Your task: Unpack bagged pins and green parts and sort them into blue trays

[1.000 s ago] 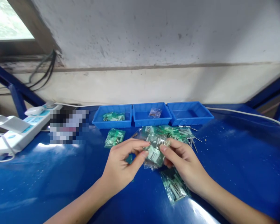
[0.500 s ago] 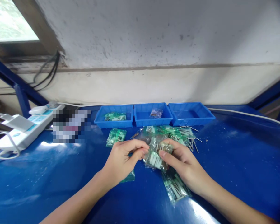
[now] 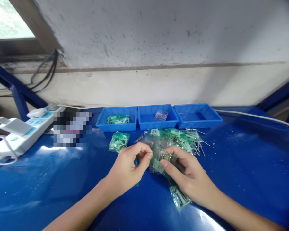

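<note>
My left hand and my right hand meet over a blue table, both pinching the same clear plastic bag of small green parts. The left thumb and fingers grip its left edge, and the right thumb and fingers grip its right side. Under and behind the hands lies a heap of similar bags and loose metal pins. Another bag lies below my right hand. A single bag lies apart to the left.
Three blue trays stand in a row at the back: the left tray holds green bags, the middle tray one small bag, the right tray nothing visible. A white power strip with plugs sits far left. A white cable runs along the right.
Both hands have kept hold of the bag and lowered it slightly toward the heap. My right hand has shifted a little left and covers more of the bag lying below it.
</note>
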### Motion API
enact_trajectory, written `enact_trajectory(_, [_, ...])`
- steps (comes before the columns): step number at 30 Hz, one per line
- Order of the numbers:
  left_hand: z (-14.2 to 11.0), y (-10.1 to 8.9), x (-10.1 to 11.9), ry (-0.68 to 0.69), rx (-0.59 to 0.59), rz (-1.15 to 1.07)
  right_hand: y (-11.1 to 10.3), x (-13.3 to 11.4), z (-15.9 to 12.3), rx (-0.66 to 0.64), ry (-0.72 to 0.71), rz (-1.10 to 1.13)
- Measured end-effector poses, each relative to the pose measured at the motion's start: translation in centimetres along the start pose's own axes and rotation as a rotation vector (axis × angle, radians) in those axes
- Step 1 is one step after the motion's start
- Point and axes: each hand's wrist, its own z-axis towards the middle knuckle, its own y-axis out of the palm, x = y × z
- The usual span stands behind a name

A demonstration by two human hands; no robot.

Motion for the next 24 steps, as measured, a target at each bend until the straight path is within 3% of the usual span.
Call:
enact_trajectory(4, [-0.05, 0.04, -0.44, 0.165, 0.079, 0.131, -0.11, -0.23, -0.11, 0.017, -0.017, -0.038])
enact_trajectory(11, [-0.12, -0.07, -0.49, 0.325, 0.090, 0.187, -0.17, -0.61, -0.29, 0.000, -0.052, -0.089])
enact_trajectory(18, [0.09, -0.24, -0.35, 0.339, 0.088, 0.299, -0.19, -0.46, -0.41, -0.014, -0.195, -0.254])
enact_trajectory(24, [-0.21, 0.19, -0.18, 0.164, 0.097, 0.268, 0.37, 0.19, -0.80, 0.033, -0.352, -0.370])
